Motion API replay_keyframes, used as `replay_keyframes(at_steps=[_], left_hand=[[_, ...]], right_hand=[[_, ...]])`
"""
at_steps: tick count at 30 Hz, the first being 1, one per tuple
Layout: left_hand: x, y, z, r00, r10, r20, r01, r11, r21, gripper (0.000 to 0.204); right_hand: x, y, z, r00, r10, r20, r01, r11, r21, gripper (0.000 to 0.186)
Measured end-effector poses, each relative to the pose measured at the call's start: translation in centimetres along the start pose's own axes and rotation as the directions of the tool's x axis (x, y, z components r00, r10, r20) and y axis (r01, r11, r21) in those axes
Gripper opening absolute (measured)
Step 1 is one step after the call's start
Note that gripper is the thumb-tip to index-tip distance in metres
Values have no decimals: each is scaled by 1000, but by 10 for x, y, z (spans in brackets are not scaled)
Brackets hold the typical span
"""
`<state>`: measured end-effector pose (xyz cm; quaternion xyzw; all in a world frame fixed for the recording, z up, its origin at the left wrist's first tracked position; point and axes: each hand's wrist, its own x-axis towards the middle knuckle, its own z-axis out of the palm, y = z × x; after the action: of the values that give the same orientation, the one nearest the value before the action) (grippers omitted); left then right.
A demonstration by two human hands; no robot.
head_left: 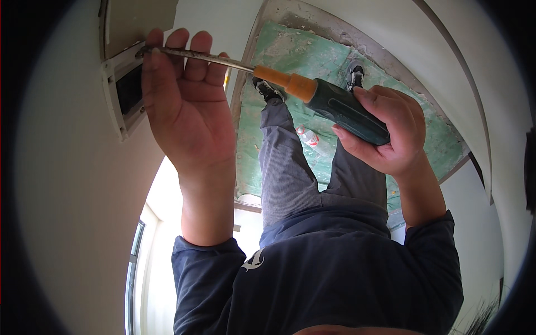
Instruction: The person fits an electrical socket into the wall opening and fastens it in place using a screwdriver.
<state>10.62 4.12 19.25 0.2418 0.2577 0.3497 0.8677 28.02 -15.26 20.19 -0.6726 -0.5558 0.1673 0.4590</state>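
Below, a floor (279,56) under green sheeting, dusty and stained; lying on it, a small plastic bottle (310,139).

1 head-worn fisheye camera looks steeply down, close above both hands.

screwdriver (312,92) gripped (both hands), wall box (125,92)

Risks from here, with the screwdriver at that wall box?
1. The left hand cups the long metal shaft of the green-and-orange-handled screwdriver close to its tip; a slip could jab the fingers.
2. The tip sits at the edge of the white rectangular wall box; prying might chip its frame or the wall.
3. The right hand grips only the handle's end, so control of the long tool looks limited.
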Motion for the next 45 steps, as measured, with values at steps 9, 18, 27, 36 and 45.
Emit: replay_keyframes(at_steps=[9, 18, 27, 36, 45], left_hand=[[-4, 2, -2, 997, 38, -72, -32, 997, 73, 32], [-9, 5, -4, 998, 20, -66, -15, 997, 74, 31], [-7, 3, 1, 999, 18, -42, -16, 999, 45, 34], [-6, 3, 1, 997, 27, -72, -22, 997, 71, 35], [-3, 1, -1, 998, -1, -69, 1, 1000, -4, 34]], right_hand=[[-5, 5, 0, 999, 0, 52, 0, 1000, -10, 44], [-3, 4, -6, 991, -56, 122, 61, 997, -36, 56], [-3, -5, -13, 985, -42, 167, 53, 997, -63, 55], [-5, 1, -10, 984, -15, 180, 25, 998, -51, 56], [7, -6, -12, 857, 418, 300, -514, 668, 538, 49]])
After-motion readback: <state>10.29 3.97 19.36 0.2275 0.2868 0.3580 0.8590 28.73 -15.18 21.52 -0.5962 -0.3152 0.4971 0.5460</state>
